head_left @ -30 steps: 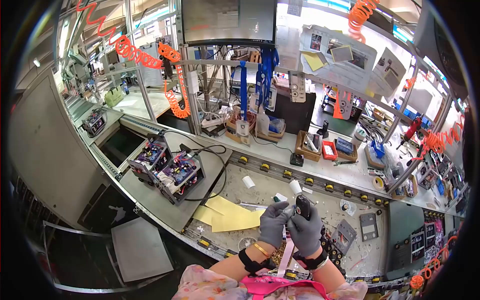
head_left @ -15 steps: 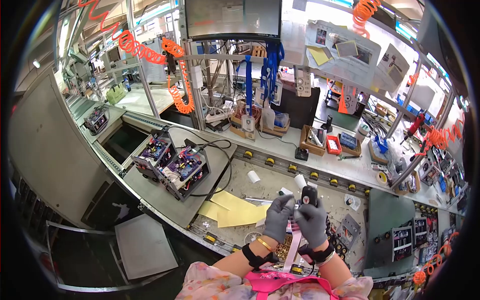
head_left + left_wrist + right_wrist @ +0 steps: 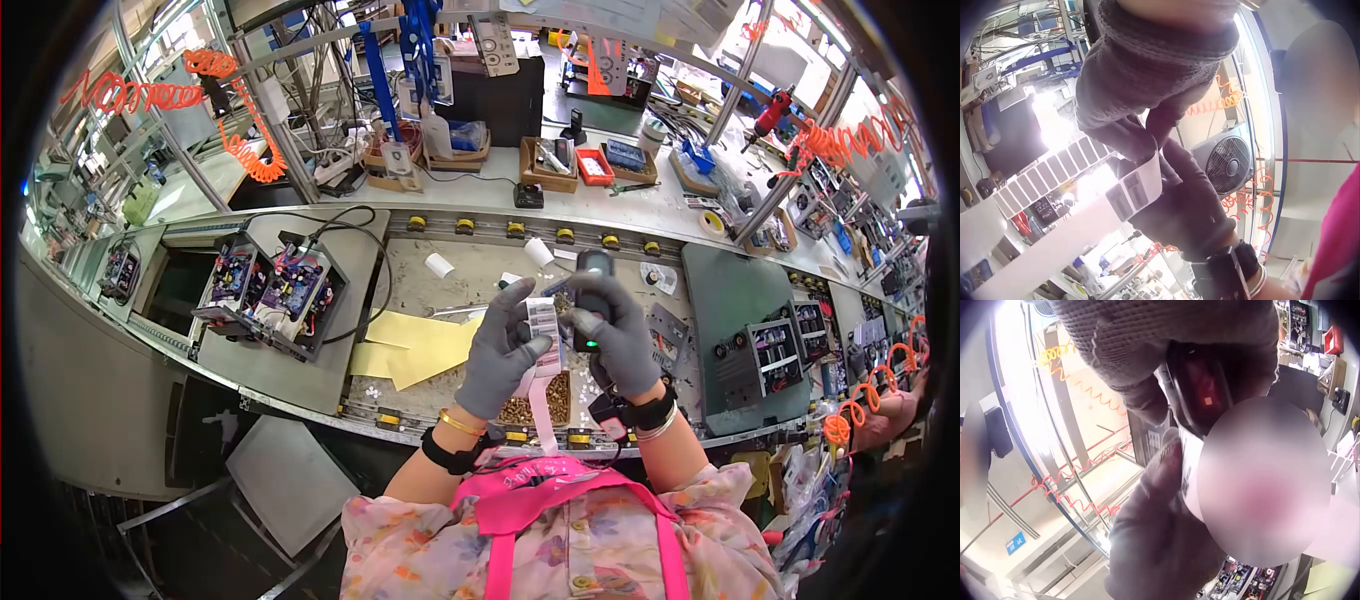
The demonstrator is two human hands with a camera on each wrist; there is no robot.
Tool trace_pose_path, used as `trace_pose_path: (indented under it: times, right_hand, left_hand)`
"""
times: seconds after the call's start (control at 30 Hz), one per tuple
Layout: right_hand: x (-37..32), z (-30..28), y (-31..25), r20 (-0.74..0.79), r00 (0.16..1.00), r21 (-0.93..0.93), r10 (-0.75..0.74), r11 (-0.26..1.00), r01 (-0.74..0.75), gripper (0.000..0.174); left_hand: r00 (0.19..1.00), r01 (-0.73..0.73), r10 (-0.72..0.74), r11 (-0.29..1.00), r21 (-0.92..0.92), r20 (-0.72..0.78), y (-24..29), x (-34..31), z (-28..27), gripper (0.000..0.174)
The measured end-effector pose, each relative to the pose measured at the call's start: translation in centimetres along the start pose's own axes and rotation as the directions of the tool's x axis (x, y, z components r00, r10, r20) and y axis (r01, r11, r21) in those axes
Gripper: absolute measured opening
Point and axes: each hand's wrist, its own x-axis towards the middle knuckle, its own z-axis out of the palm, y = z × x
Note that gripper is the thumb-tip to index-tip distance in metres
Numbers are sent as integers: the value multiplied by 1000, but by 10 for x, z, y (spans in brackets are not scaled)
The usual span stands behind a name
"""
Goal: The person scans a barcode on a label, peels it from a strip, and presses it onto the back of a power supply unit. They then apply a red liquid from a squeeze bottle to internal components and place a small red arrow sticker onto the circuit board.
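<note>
In the head view the gloved left hand (image 3: 500, 352) pinches a strip of printed labels (image 3: 543, 330) between thumb and fingers. Its pale tail hangs down over a box of small brass-coloured parts (image 3: 515, 411). Just right of the strip, the gloved right hand (image 3: 622, 335) grips a black handheld device (image 3: 594, 268) with a green light. The left wrist view shows rows of grey rectangles on the strip (image 3: 1060, 172), curving past the fingers. In the right wrist view the device (image 3: 1200, 387) has a reddish window facing the camera; a blurred patch hides part of the strip.
Yellow sheets (image 3: 425, 345) lie left of the hands, near an opened unit with wiring (image 3: 290, 290) and a black cable. White cups (image 3: 439, 265) stand behind. A grey panel (image 3: 668, 335) lies to the right, beside a dark green board (image 3: 720, 300). Small boxes (image 3: 548, 165) line the back shelf.
The head view has tilted down and shifted right. The hands have moved apart, the label strip now shows between them, and a green light shows on the device.
</note>
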Motion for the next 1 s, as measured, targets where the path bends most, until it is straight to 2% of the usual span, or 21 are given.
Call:
trace_pose_path:
  times: [0.03,0.1,0.2,0.3,0.33,0.43,0.5,0.7,0.8,0.9,1.0]
  right_hand:
    - [-1,-3,-11,16,999,-35,-30,999,31,53]
    - [-3,2,-26,-119,990,61,-71,995,79,63]
    - [-5,-1,-30,-168,985,290,-43,953,91,62]
    - [-7,-2,-30,-192,981,358,30,933,42,52]
    - [-8,2,-36,-219,976,353,20,934,60,51]
    - [-10,12,-31,-261,945,229,-196,939,258,53]
    - [-12,15,-28,-266,938,239,-220,928,286,55]
    - [-17,11,-11,-181,927,201,-328,911,361,64]
    - [-20,13,-11,-190,917,205,-350,899,386,64]
    - [-22,18,-18,-222,890,159,-398,886,436,64]
    - [-22,21,-25,-266,880,201,-394,870,450,64]
  left_hand:
    - [1000,6,-6,1000,18,1,-1,-1,0,63]
    - [1000,22,-23,998,53,8,-3,0,1,61]
    - [999,-18,18,1000,11,29,-2,2,12,57]
    - [998,29,-34,995,95,43,-9,2,12,54]
    - [998,38,-42,995,88,47,-9,2,14,53]
    - [994,82,-86,994,71,67,-6,2,19,52]
    - [986,133,-138,989,64,95,-4,1,20,54]
    - [990,98,-107,991,90,95,-6,1,25,63]
    - [992,78,-92,986,150,91,-6,-1,24,63]
    - [997,53,-57,995,82,44,-5,-2,31,56]
    - [995,64,-77,981,186,65,-8,-3,29,50]
